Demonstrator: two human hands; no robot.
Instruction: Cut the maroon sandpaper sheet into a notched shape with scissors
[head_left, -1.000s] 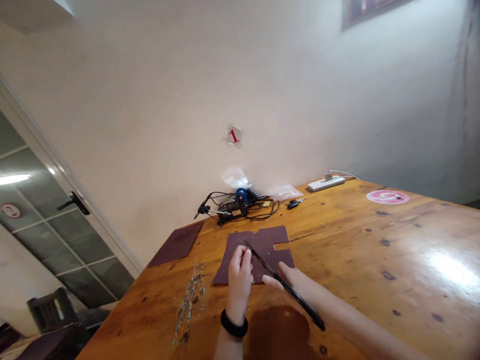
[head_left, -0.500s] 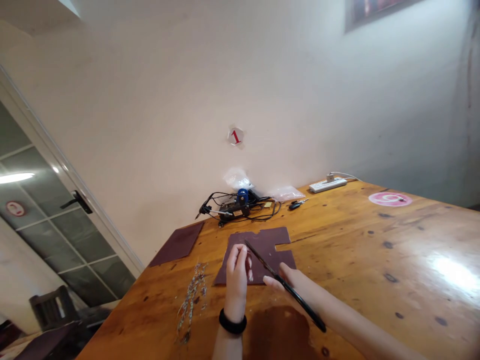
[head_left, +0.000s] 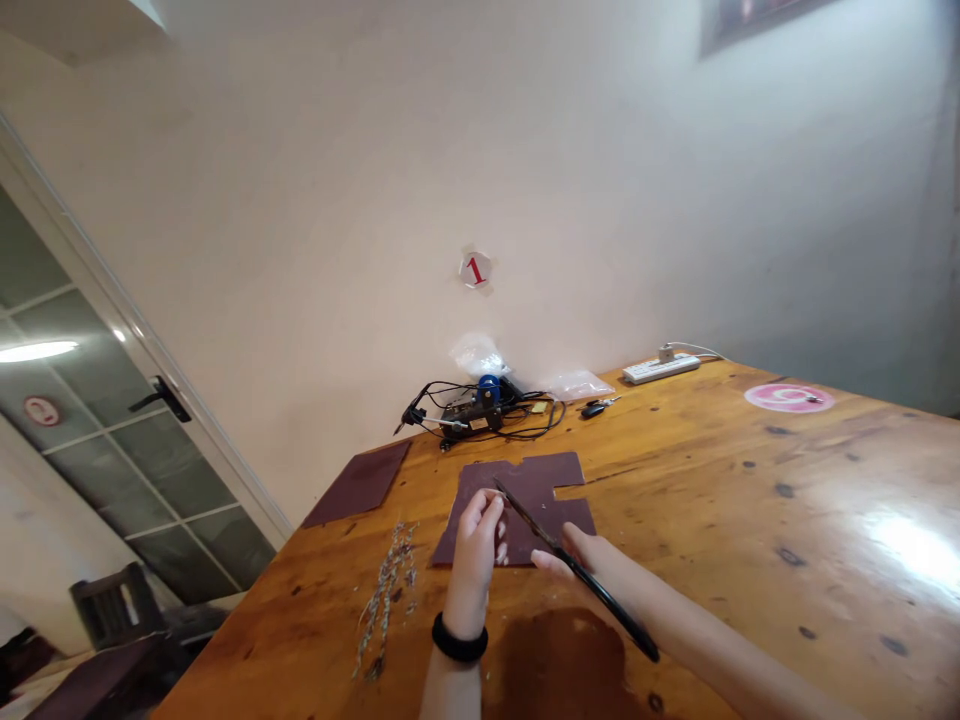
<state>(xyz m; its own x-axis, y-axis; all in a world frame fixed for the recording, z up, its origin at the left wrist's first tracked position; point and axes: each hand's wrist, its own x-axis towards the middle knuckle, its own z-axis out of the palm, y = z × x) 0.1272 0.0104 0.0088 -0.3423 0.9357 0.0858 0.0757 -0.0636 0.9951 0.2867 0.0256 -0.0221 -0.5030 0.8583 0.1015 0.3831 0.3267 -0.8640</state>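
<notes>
My right hand (head_left: 589,550) grips a long, thin dark tool (head_left: 611,610) with a black handle and a narrow, brownish front part. Its exact kind is unclear. The tool slants up and left, its tip close to my left fingertips. My left hand (head_left: 476,540), with a black band (head_left: 459,638) at the wrist, is closed in a pinch; what it holds is too small to make out. Both hands are over or by the near part of a dark maroon sheet (head_left: 517,480), notched on its right side. Left of them lie rows of small, thin-leaded bits (head_left: 386,590).
Black cables, a box-like device (head_left: 471,412) and a blue spool (head_left: 489,388) stand by the wall. Keys (head_left: 598,408), a plastic bag (head_left: 574,384) and a white power strip (head_left: 660,368) are to their right. Another maroon sheet (head_left: 360,483) lies at the left edge.
The view has shifted slightly. My left fingertips have moved a little nearer the tool's tip; both hands otherwise keep the same hold.
</notes>
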